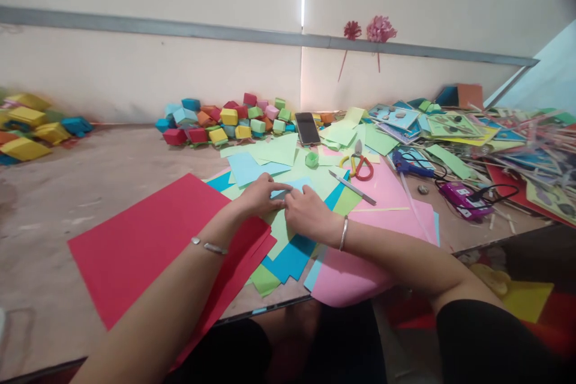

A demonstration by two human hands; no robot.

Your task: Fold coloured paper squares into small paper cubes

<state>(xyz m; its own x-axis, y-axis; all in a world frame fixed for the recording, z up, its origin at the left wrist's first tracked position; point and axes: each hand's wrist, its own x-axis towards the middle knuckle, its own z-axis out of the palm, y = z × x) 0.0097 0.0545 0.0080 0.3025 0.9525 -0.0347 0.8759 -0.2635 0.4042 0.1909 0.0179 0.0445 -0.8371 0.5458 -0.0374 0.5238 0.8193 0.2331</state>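
A small piece of light blue paper (pixel 297 184) is between my hands, low over a pile of coloured sheets. My left hand (pixel 260 197) grips its left side, index finger stretched along the fold line or edge. Curled fingers of my right hand (pixel 308 211) press on the same paper from the right, and the fingertips of both hands nearly meet. Part of the paper is hidden by my fingers. Beneath my left forearm lies a large red sheet (pixel 157 234). Pale green paper (pixel 281 150) and pink paper (pixel 382 192) spread around the hands.
A craft knife (pixel 353 187) and red-and-yellow-handled scissors (pixel 362 167) lie right of my hands. Behind are a phone (pixel 308 129) and a heap of folded paper boxes (pixel 229 117). Farther right are a blue glue gun (pixel 411 163), a purple power strip (pixel 465 199) and stacked cards (pixel 454 125).
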